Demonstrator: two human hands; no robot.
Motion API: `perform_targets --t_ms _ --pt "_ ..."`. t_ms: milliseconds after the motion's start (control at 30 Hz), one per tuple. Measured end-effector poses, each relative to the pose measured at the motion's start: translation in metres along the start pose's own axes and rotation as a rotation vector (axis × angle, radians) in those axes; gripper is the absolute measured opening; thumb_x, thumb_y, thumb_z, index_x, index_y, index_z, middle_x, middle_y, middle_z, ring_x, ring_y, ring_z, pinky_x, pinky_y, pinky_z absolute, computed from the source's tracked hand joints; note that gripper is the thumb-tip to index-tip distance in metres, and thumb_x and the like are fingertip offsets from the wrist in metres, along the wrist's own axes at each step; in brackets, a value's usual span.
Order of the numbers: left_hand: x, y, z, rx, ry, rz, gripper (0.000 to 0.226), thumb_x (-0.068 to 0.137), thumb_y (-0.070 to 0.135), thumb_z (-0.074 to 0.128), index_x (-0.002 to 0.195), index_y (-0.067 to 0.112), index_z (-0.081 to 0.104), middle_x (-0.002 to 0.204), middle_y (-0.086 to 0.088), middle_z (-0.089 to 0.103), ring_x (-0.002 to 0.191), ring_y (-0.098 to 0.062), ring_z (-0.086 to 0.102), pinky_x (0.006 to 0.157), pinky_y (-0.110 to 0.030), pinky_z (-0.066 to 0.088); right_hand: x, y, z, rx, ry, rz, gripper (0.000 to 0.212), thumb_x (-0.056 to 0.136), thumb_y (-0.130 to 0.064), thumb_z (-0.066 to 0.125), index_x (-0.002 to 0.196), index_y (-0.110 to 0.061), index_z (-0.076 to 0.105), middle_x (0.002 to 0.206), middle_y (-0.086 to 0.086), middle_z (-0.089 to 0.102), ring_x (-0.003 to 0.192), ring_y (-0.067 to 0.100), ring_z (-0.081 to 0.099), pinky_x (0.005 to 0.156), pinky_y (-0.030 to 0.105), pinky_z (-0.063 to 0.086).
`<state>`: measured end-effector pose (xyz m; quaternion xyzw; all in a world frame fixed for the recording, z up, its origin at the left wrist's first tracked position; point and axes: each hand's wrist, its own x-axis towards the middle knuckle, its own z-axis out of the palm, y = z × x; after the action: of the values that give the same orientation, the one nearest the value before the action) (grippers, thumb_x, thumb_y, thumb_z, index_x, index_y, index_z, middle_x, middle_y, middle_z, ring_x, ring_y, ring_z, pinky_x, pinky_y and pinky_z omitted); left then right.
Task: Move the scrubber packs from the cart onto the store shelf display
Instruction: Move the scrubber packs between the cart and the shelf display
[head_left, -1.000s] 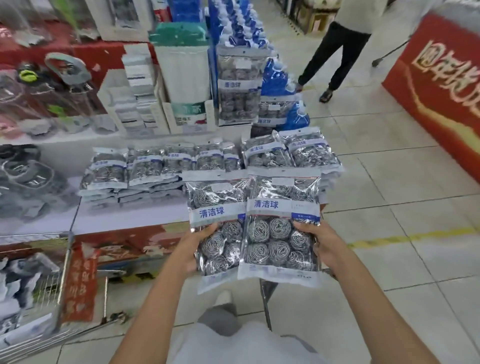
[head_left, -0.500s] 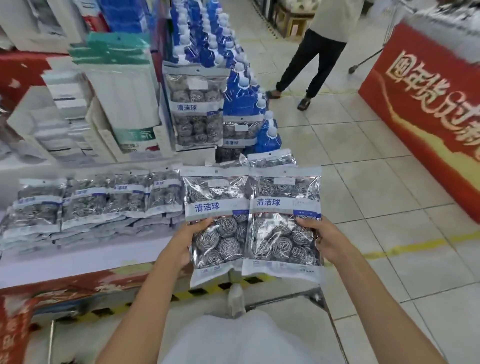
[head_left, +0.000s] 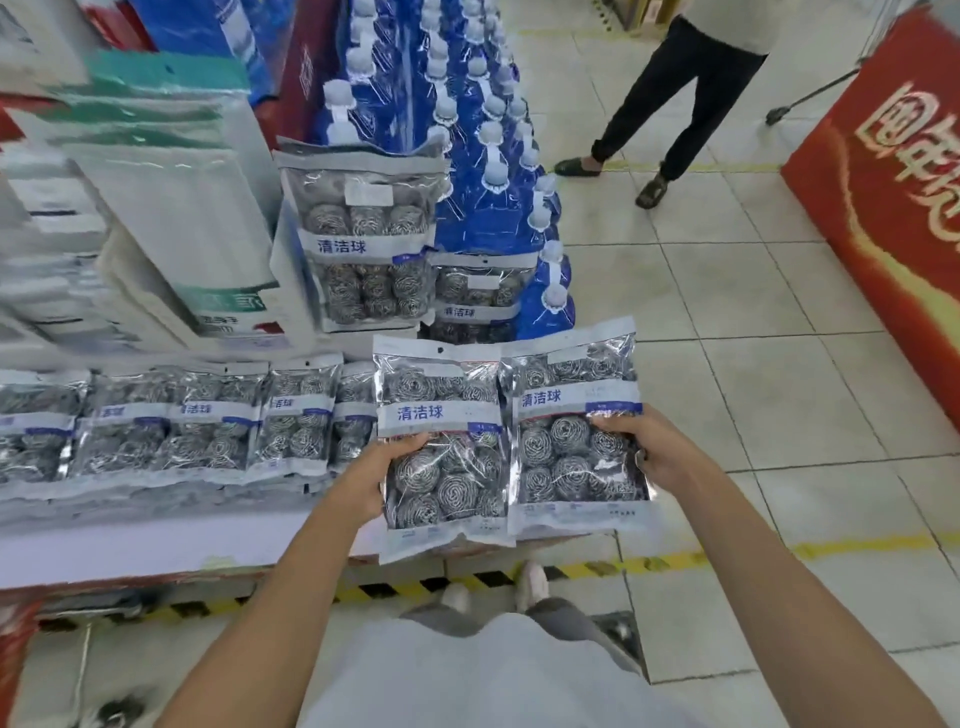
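The left hand (head_left: 363, 475) grips one clear plastic pack of silver steel-wool scrubbers (head_left: 441, 447) and the right hand (head_left: 657, 457) a second matching pack (head_left: 574, 431), side by side above the white shelf's (head_left: 156, 540) right end
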<state>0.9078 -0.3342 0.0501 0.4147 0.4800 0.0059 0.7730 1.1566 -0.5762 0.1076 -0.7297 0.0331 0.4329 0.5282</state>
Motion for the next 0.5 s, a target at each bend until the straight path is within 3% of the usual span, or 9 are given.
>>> perform_targets --t_ms 67,133,200,233,300,367,433,500 --pt "0.009 0.007 0.005 -0.024 -0.019 -0.048 0.049 0.081 0.022 0.084 0.125 0.007 0.068 0.109 -0.014 0.078 0.105 -0.037 0.072 0.094 -0.054 0.058 0.023 -0.009 -0.004 -0.029 -0.025 0.03 0.035 0.087 -0.004 0.077 0.118 -0.016 0.065 0.11 -0.001 0.073 0.098 0.012 0.062 0.073 0.031 0.042" --pt "0.02 0.012 0.008 -0.033 -0.012 -0.09 0.054 0.077 0.023 0.087 0.125 0.005 0.068 0.113 -0.019 0.076 0.109 -0.042 0.071 0.1 -0.059 0.054 0.045 -0.016 -0.005 -0.066 -0.054 0.066 0.038 0.084 -0.009 0.081 0.118 -0.018 0.067 0.116 0.001 0.074 0.11 0.019 0.063 0.094 0.039 0.046" --pt "0.027 0.014 0.011 -0.013 0.04 -0.126 0.058 0.072 0.026 0.091 0.122 0.005 0.07 0.112 -0.019 0.076 0.108 -0.041 0.071 0.102 -0.059 0.053 0.067 -0.018 -0.005 -0.118 -0.058 0.099 0.033 0.084 -0.01 0.081 0.113 -0.019 0.069 0.116 0.002 0.074 0.114 0.023 0.062 0.11 0.045 0.041" --pt "0.031 0.015 0.011 -0.016 0.06 -0.13 0.06 0.07 0.027 0.092 0.121 0.004 0.07 0.112 -0.019 0.076 0.107 -0.041 0.071 0.102 -0.061 0.052 0.077 -0.018 -0.005 -0.138 -0.062 0.113 0.032 0.084 -0.008 0.08 0.113 -0.018 0.069 0.114 0.001 0.074 0.111 0.022 0.063 0.108 0.045 0.042" --pt "0.036 0.015 0.012 -0.008 0.065 -0.137 0.06 0.068 0.029 0.094 0.118 0.005 0.07 0.111 -0.019 0.076 0.106 -0.041 0.071 0.1 -0.06 0.053 0.091 -0.019 -0.005 -0.157 -0.075 0.127 0.035 0.084 -0.004 0.079 0.117 -0.012 0.069 0.104 0.0 0.075 0.098 0.019 0.064 0.087 0.037 0.048" --pt "0.039 0.018 0.014 -0.005 0.054 -0.144 0.054 0.07 0.027 0.091 0.115 0.005 0.071 0.102 -0.017 0.077 0.092 -0.035 0.074 0.088 -0.051 0.06 0.1 -0.019 -0.005 -0.183 -0.049 0.092 0.034 0.083 0.0 0.079 0.114 -0.011 0.068 0.098 0.0 0.073 0.094 0.018 0.064 0.076 0.032 0.046" --pt "0.04 0.02 0.017 0.004 0.07 -0.123 0.048 0.071 0.027 0.086 0.112 0.005 0.074 0.099 -0.015 0.078 0.083 -0.031 0.072 0.073 -0.04 0.061 0.105 -0.015 -0.007 -0.226 0.006 0.032 0.035 0.082 -0.001 0.081 0.109 -0.014 0.062 0.099 -0.001 0.07 0.094 0.017 0.064 0.087 0.035 0.049" --pt "0.045 0.019 0.016 0.03 0.131 -0.062 0.048 0.07 0.024 0.087 0.113 0.007 0.074 0.106 -0.012 0.079 0.095 -0.031 0.072 0.077 -0.039 0.06 0.107 -0.007 -0.007 -0.283 0.055 -0.032 0.053 0.08 -0.006 0.085 0.123 -0.014 0.055 0.109 0.002 0.068 0.099 0.02 0.064 0.093 0.038 0.049"
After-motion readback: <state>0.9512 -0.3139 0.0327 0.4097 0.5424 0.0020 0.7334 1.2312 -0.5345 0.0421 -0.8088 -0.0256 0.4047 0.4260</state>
